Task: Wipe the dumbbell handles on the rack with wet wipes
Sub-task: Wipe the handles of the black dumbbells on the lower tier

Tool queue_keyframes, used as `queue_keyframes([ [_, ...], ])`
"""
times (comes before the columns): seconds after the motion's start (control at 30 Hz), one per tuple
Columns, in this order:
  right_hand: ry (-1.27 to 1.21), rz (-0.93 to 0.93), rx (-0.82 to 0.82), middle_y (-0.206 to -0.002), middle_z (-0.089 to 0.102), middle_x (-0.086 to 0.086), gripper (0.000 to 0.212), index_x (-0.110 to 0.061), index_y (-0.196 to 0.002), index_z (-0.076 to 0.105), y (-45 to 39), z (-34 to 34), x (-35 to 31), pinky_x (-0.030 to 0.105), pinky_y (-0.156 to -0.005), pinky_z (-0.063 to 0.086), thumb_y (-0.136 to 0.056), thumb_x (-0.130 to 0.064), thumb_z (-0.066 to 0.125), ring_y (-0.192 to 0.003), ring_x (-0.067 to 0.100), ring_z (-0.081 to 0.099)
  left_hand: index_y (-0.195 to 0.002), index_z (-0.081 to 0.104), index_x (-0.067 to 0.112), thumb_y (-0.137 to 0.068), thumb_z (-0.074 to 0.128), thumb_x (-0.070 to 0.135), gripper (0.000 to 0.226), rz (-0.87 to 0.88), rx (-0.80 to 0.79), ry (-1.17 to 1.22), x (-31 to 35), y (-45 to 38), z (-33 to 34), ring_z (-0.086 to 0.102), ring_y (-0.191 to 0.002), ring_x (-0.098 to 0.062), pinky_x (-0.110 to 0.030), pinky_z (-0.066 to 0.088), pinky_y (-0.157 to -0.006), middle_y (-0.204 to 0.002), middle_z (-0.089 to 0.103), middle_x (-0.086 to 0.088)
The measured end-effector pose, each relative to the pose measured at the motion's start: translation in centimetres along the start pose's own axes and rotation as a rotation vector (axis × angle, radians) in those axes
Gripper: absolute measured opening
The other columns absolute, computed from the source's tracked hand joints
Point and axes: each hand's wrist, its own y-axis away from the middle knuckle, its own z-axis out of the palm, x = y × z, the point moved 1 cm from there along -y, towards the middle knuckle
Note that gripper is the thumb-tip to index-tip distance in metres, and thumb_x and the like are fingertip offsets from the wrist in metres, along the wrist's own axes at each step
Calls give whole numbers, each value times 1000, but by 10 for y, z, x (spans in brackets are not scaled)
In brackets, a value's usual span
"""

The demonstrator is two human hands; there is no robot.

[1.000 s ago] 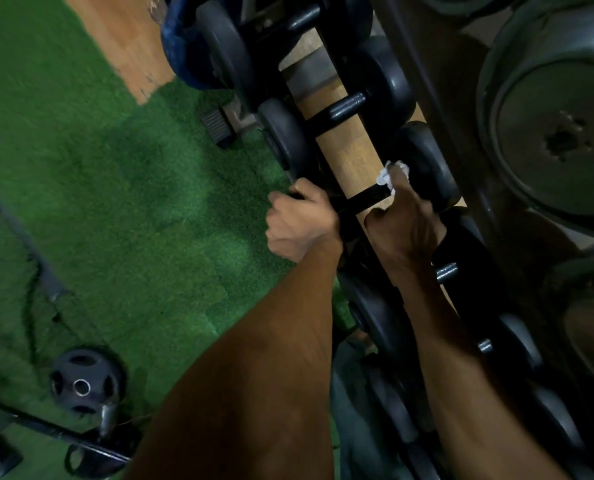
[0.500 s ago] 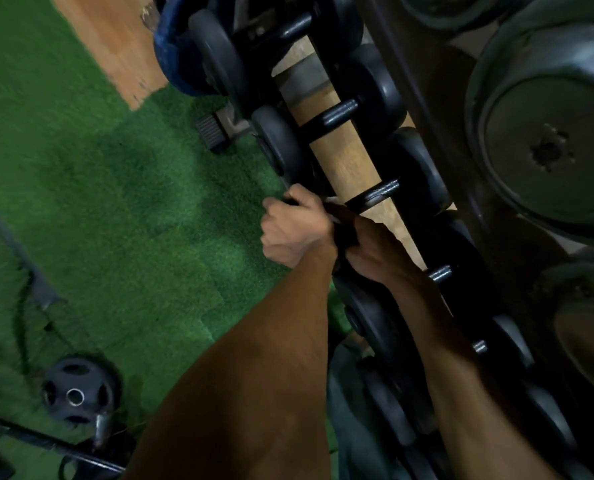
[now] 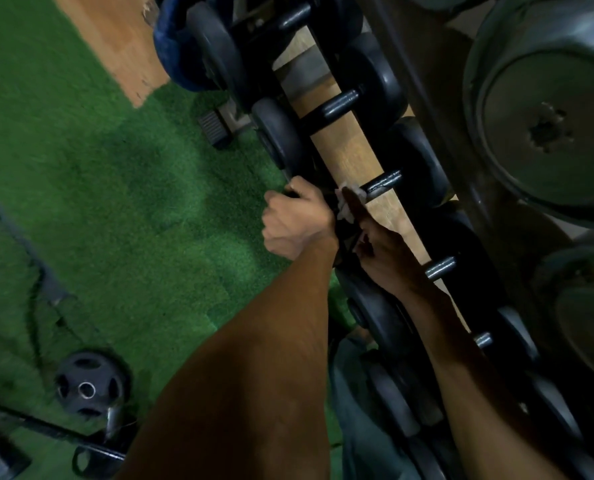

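Observation:
A row of black dumbbells lies across the low rack (image 3: pixel 354 147), which runs from top centre to bottom right. My left hand (image 3: pixel 297 220) grips the near head of one dumbbell at the rack's front edge. My right hand (image 3: pixel 378 244) holds a crumpled white wet wipe (image 3: pixel 349 197) against the near end of that dumbbell's dark metal handle (image 3: pixel 382 185). Its forefinger points up along the wipe. The handle's far part is bare and glossy.
Green turf (image 3: pixel 115 202) covers the floor on the left. A small weight plate (image 3: pixel 87 384) and a bar (image 3: pixel 46 431) lie on it at the lower left. Large steel dumbbell heads (image 3: pixel 548 129) sit on the upper tier at right. A blue object (image 3: pixel 170 46) hangs at the top.
My right hand slid the wipe from the far end of the handle down to its near end, then shifted up a little. My left hand kept its grip on the dumbbell head.

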Motion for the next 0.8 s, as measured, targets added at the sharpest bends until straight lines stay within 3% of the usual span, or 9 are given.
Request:
queue_keyframes([
  [0.1, 33, -16, 40, -102, 56, -4, 91, -65, -154, 1, -1, -5, 1, 38, -60, 50, -101, -8, 48, -76, 18, 61, -104, 66, 5, -98, 45, 42, 43, 0, 0, -4, 0, 0, -1, 67, -96, -41, -39, 34, -71, -102, 72, -18],
  [0.17, 79, 67, 205, -103, 54, -3, 94, -59, -157, -3, -6, -15, 4, 30, -60, 45, -98, -7, 50, -77, 16, 61, -104, 67, 5, -97, 45, 43, 44, 1, 6, -10, 1, -1, 0, 67, -96, -41, -39, 39, -72, -102, 72, -18],
  [0.23, 116, 137, 349, -108, 57, 7, 98, -53, -159, -6, -11, -21, 6, 37, -72, 48, -95, -7, 51, -87, 29, 64, -104, 67, 5, -97, 45, 42, 44, 0, 12, -8, 0, -1, 1, 67, -96, -41, -38, 33, -71, -102, 72, -19],
  [0.3, 9, 128, 325, -119, 55, 21, 96, -46, -162, -3, -12, -18, 5, 43, -81, 50, -94, -3, 50, -96, 37, 62, -104, 67, 5, -97, 46, 41, 43, -1, 13, 3, 0, 0, 0, 67, -96, -41, -37, 29, -71, -103, 72, -19],
  [0.37, -59, 77, 260, -115, 47, 18, 94, -44, -163, 2, -9, -11, -3, 41, -84, 49, -93, -5, 51, -98, 34, 55, -104, 67, 5, -97, 45, 41, 43, -9, 6, 8, 1, 0, -1, 67, -97, -41, -38, 32, -71, -103, 72, -18],
  [0.47, 77, 5, 250, -115, 51, 27, 75, -26, -163, 26, -11, 6, -8, 50, -100, 44, -91, -23, 49, -114, 42, 51, -103, 67, 5, -97, 46, 42, 43, -12, 8, 17, 1, 1, -1, 67, -96, -41, -38, 30, -71, -103, 72, -19],
  [0.53, 45, -21, 273, -119, 59, 34, 62, -13, -152, 48, -12, 19, -12, 57, -100, 47, -90, -18, 49, -114, 51, 56, -102, 67, 5, -98, 46, 43, 43, -7, 12, 19, 1, 0, -2, 67, -95, -41, -38, 31, -70, -101, 72, -19],
  [0.67, -247, 53, 424, -113, 66, 11, 36, -22, -132, 71, -15, 23, -21, 27, -91, 54, -95, -23, 71, -97, 23, 68, -105, 67, 5, -98, 45, 44, 45, 4, 15, 1, -1, -1, 1, 67, -96, -40, -39, 37, -73, -103, 71, -18],
  [0.8, -381, 146, 467, -103, 79, -1, 27, -19, -110, 81, -16, 14, -27, 13, -80, 55, -84, -25, 83, -93, 8, 73, -105, 67, 6, -98, 44, 45, 45, -3, 10, 7, -1, -2, 1, 67, -96, -39, -38, 32, -73, -104, 71, -17],
])
